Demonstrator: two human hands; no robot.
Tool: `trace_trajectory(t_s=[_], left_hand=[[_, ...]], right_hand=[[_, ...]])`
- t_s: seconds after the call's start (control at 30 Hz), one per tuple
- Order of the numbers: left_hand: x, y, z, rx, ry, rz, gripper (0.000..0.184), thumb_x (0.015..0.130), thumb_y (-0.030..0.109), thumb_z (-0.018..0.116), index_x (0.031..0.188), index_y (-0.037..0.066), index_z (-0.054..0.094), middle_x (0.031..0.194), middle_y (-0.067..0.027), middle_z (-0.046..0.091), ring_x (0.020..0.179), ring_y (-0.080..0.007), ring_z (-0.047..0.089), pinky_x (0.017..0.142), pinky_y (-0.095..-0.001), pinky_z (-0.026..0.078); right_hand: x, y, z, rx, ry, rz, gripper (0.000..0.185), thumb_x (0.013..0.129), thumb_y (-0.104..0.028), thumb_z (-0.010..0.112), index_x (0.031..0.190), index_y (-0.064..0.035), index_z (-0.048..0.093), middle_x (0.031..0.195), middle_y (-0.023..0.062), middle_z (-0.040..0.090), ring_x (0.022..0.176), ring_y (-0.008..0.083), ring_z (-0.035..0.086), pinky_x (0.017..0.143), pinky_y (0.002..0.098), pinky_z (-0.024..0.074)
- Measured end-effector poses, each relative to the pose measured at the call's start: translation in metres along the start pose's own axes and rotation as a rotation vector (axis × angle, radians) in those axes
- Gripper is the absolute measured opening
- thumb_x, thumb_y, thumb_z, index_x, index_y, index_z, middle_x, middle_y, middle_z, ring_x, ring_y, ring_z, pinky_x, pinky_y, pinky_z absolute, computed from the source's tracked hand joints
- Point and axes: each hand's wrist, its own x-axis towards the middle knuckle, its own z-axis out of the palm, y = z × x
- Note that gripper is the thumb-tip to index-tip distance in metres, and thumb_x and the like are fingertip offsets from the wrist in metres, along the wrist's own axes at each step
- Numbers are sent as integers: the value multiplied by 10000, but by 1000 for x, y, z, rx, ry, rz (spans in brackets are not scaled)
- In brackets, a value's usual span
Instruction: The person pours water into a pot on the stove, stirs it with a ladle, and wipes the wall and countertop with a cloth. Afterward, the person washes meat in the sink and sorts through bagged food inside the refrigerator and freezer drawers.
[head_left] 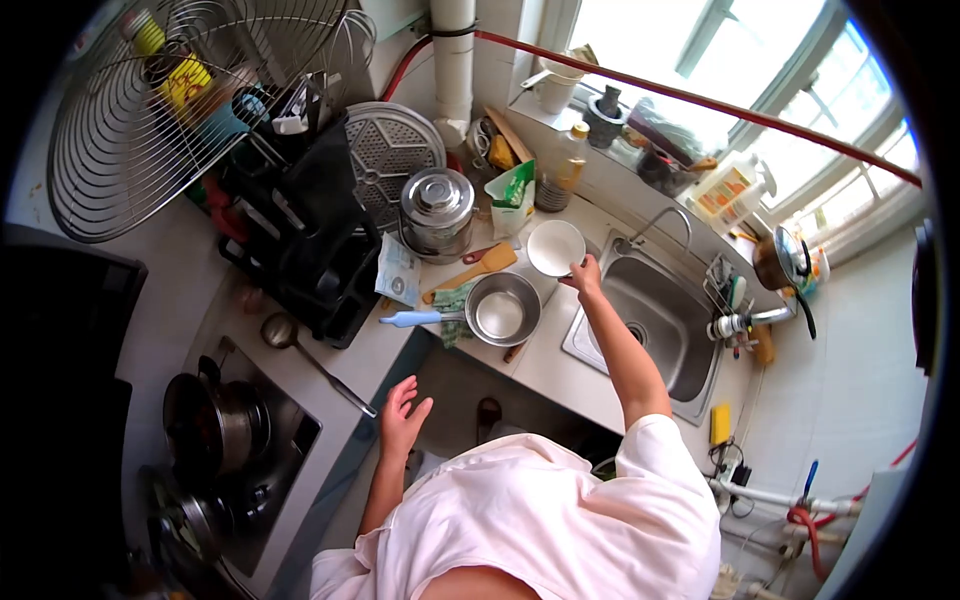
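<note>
Kitchen with sink [672,322] and stove [280,468]

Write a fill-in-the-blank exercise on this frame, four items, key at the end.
1. The right hand holds a white ____ by its edge.
2. The left hand holds ____.
3. The open saucepan near the spatula has a handle coloured ____.
4. The steel pot on the far side of that spatula is covered with a ____.

Missing words: bowl; nothing; light blue; lid.
</note>
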Motion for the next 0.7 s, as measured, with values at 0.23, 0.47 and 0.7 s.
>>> trace_trajectory(t_s=[0.23,0.47,0.7], left_hand=[[-21,-24,-20,17,277,-53,494,747,167,722,1196,97,526,1152,-59,554,1035,-169,516,925,-364,390],[-20,-59,-43,265,418,-100,505,736,207,729,1189,99,533,1108,-58,582,1006,-169,528,891,-350,405],[-49,-25,-115,449,620,210,437,728,176,701,1112,32,552,1067,-146,588,991,-297,564,856,-332,447]], right_hand=[[63,62,28,223,13,124,321,782,19,483,1098,66,458,1042,211,531,808,366,619,600,480,591],[60,67,16,243,-127,246,372,851,-146,553,1178,-27,422,1062,170,546,771,321,639,561,389,575],[-153,-16,15,-51,-94,-483,200,940,-142,458,1055,-10,555,838,42,559,653,91,492,565,215,433]])
